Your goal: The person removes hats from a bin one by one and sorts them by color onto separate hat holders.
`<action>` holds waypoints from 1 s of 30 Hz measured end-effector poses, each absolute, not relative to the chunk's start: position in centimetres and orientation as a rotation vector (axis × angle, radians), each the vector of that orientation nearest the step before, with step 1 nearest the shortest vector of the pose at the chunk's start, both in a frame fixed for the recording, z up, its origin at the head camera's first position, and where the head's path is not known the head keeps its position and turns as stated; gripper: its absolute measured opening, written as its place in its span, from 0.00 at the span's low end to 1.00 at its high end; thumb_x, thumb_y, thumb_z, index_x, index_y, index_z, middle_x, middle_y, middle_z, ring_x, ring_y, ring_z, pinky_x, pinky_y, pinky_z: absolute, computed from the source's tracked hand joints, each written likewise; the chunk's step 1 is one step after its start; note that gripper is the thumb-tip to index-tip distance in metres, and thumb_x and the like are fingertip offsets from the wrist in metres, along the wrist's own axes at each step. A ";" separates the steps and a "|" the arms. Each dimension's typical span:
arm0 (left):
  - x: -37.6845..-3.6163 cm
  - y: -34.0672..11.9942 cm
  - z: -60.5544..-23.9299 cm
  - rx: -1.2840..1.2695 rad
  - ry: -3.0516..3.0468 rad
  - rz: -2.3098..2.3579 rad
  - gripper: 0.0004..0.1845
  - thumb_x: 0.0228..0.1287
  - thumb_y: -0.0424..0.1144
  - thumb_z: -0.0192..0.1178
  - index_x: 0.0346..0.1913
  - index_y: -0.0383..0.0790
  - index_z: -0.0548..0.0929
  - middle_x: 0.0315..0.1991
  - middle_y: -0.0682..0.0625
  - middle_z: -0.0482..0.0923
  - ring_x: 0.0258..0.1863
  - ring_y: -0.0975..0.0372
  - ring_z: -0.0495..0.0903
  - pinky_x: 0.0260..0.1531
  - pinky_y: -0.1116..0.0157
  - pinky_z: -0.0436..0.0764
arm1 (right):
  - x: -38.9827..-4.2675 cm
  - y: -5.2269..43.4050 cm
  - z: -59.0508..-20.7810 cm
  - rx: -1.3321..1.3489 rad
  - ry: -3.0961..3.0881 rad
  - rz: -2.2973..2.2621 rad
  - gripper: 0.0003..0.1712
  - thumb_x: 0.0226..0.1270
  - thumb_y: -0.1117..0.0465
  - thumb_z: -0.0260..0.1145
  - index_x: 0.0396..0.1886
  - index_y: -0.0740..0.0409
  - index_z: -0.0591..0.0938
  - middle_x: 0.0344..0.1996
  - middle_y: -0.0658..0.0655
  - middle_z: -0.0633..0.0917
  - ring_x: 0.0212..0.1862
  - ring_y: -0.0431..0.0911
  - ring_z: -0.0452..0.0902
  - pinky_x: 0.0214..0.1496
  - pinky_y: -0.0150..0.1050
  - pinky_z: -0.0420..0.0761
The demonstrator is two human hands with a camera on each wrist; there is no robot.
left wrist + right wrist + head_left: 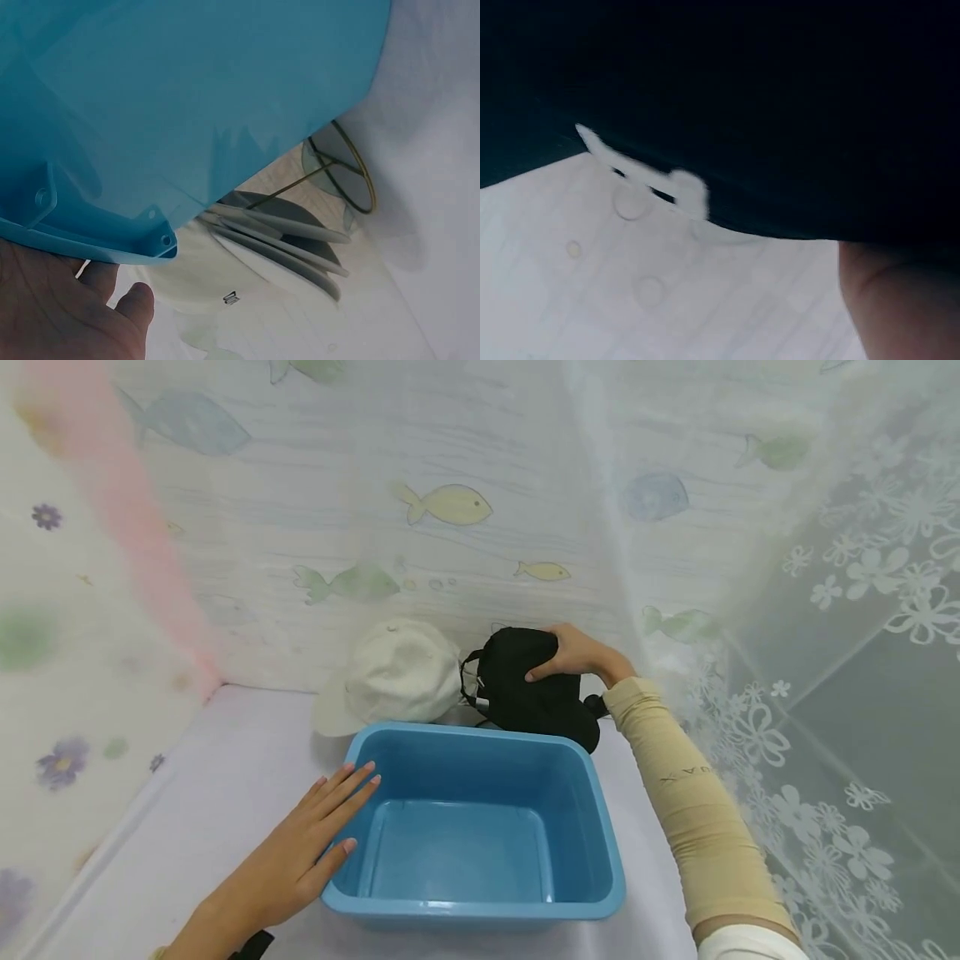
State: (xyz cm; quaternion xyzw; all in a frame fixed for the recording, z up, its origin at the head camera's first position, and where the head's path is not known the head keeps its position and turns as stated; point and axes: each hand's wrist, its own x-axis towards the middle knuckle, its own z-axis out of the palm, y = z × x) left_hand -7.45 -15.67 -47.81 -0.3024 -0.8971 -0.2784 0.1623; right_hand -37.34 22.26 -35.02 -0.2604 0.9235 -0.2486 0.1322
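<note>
My right hand (573, 653) grips a black cap (525, 681) by its crown, thumb on the near side and fingers over the top. The cap's strap loop faces left and its brim dips behind the far right corner of a blue plastic bin (480, 906). Dark cloth fills most of the right wrist view, with a pale strip on its edge. My left hand (300, 847) rests with straight fingers on the bin's left rim. Left of the black cap sits a white cap (405, 672); several stacked brims (285, 247) show in the left wrist view.
White cloth (247, 760) covers the surface under the bin. Behind stands a fish-patterned curtain (465, 552), with a flower-patterned sheer panel (847, 760) to the right. A thin wire ring (367, 184) shows beside the brims in the left wrist view.
</note>
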 end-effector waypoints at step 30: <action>-12.5 -16.9 -42.3 -0.946 -2.525 -1.201 0.26 0.75 0.38 0.60 0.73 0.45 0.72 0.71 0.47 0.73 0.73 0.46 0.68 0.63 0.39 0.73 | -31.1 28.8 -40.5 -0.348 2.221 -2.174 0.31 0.84 0.58 0.51 0.74 0.75 0.61 0.60 0.51 0.80 0.67 0.46 0.72 0.79 0.49 0.60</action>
